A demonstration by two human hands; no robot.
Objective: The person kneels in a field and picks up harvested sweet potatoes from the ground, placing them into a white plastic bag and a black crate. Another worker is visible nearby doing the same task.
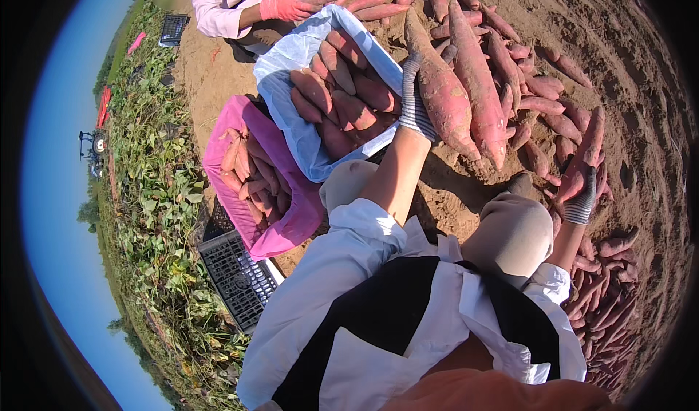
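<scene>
My left hand [416, 97], in a striped work glove, grips a large, soil-dusted sweet potato [441, 91]. A second large sweet potato [476, 83] is right beside it; whether my fingers also hold that one cannot be told. Further right, my right hand [582, 199], gloved alike, is closed around a long sweet potato [585, 157]. Just left of my left hand stands a crate lined with pale blue cloth [284, 91], holding several sweet potatoes [349, 91]. A pink-lined crate [224, 143] beside it contains smaller, slimmer sweet potatoes [256, 176].
Sweet potatoes [540, 89] lie heaped on the soil ahead, with another pile [600, 312] at my right. Opposite me, a person's pink-gloved hand [286, 7] touches a sweet potato. A black plastic crate [237, 277] sits at left, by leafy vines [158, 236]. A tractor [98, 143] stands far off.
</scene>
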